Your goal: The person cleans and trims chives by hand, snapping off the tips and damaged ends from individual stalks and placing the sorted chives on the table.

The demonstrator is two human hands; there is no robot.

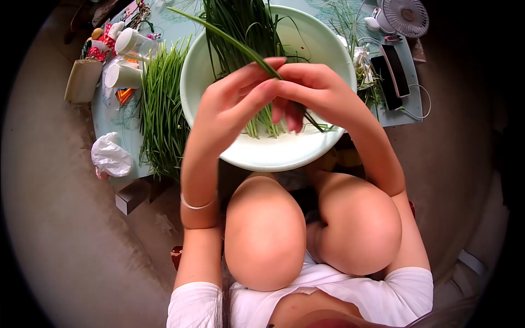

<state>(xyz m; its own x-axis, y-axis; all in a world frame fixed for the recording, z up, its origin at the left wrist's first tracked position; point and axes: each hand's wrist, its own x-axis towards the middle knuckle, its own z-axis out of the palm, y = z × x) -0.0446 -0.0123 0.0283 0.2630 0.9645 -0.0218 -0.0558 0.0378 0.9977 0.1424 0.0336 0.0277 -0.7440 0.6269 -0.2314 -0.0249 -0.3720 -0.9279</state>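
Note:
Both my hands meet over a large pale green basin, their fingertips pinched together around a thin green stalk (229, 40). My left hand (238, 95) comes from the left and my right hand (314, 90) from the right, with some of its fingers curled below. The stalk slants from upper left down to the right, its lower end above the basin (320, 150). A thick bunch of long green leaves (240, 33) lies in the basin behind my hands, partly hidden by them. Another heap of green stalks (164, 109) lies on the table left of the basin.
The table (117, 145) holds white cups (123, 75) and a crumpled white bag (111, 156) at the left. To the right are a small fan (404, 15), phones (395, 71) with a cable, and loose green scraps (369, 82). My knees are below the basin.

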